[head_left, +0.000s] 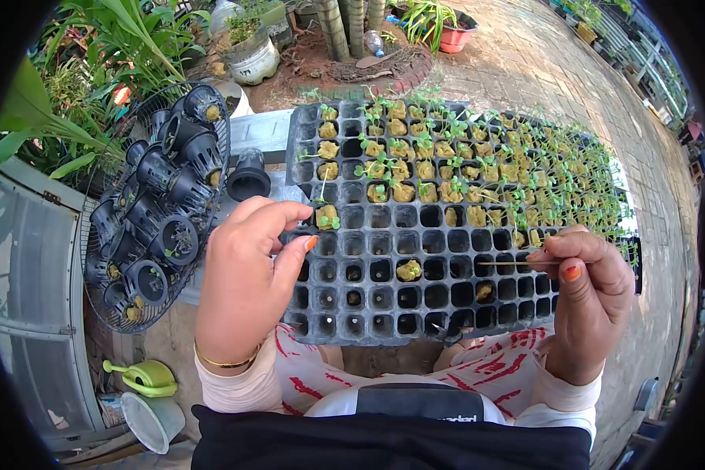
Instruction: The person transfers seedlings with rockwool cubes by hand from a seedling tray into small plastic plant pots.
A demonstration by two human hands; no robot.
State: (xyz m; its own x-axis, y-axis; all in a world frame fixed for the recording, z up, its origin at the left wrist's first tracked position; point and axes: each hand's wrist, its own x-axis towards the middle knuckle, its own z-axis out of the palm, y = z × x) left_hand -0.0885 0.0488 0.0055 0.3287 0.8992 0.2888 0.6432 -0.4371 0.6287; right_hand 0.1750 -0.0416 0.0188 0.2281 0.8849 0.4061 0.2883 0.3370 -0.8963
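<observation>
My left hand (244, 272) hovers over the left side of a black seedling tray (388, 342), thumb and index finger apart with nothing between them. Right by its fingertips is a small seedling (327, 218) in a yellowish growing plug, seated in a tray cell. My right hand (586, 294) pinches a thin wooden stick (503, 264) over the right part of the tray, its tip pointing left. A lone plug (408, 271) with a small sprout sits in a cell among bare cells near the tray's middle. Rows of sprouted plugs (478, 153) fill the far and right cells.
On the left, a wire basket (224, 125) holds several black net pots, some with plugs. One net pot (249, 174) stands beside it on the bench (257, 131). A green watering can (145, 377) and a bucket (153, 423) are on the ground, lower left. Potted plants stand behind.
</observation>
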